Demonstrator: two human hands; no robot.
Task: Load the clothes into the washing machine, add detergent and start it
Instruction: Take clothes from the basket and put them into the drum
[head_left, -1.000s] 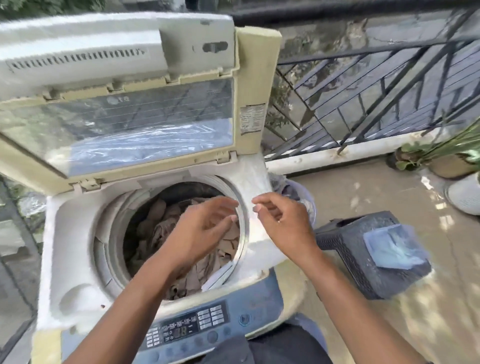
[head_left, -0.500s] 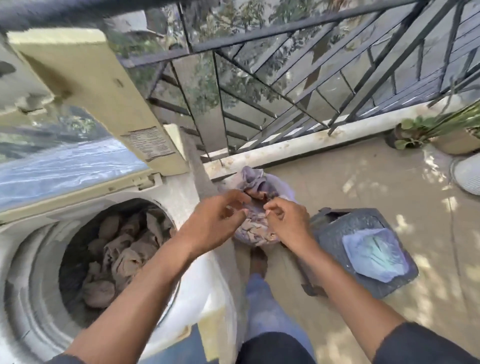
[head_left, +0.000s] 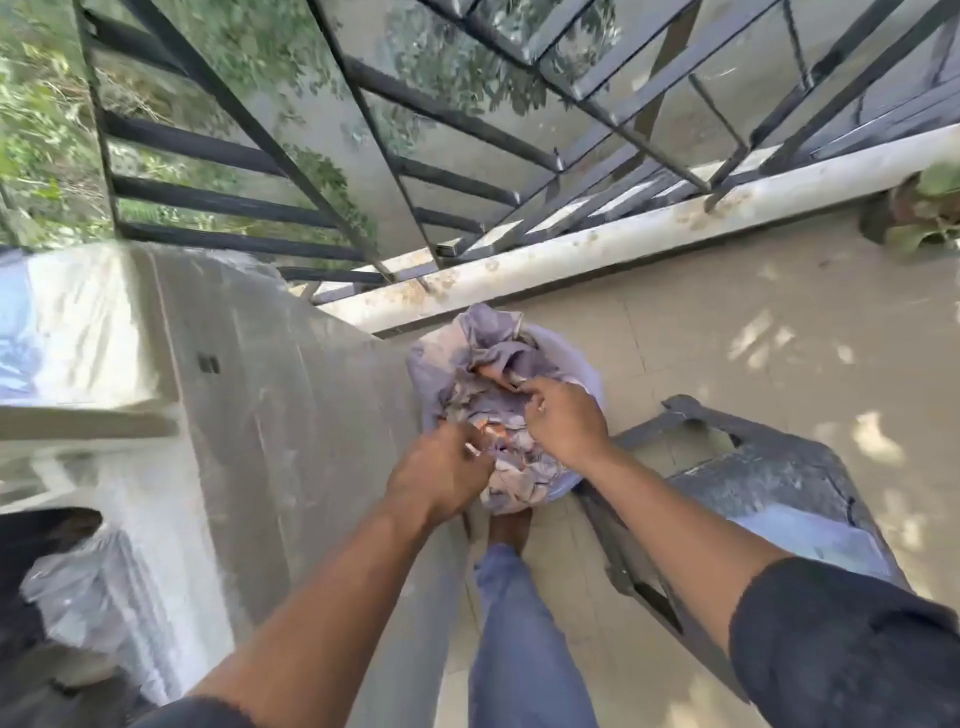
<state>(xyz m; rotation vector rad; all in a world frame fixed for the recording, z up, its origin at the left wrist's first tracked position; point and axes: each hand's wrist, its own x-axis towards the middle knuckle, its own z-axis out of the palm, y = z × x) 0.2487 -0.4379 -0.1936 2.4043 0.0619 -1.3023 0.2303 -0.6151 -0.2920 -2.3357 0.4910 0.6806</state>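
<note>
balcony floor (head_left: 727, 312) under you, railing (head_left: 467, 182) ahead — your left hand (head_left: 441, 473) and right hand (head_left: 563, 421) both dig curled fingers into the clothes (head_left: 498, 364) heaped in a pale basket (head_left: 587, 374), just right of the washing machine (head_left: 260, 415).

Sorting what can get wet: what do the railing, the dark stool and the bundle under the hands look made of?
Railing: seemingly metal, dark painted straight bars. Stool: probably moulded plastic, dull grey, dusty, with a cut-out. Bundle: soft cloth, crumpled folds, lilac with orange patches.
</note>
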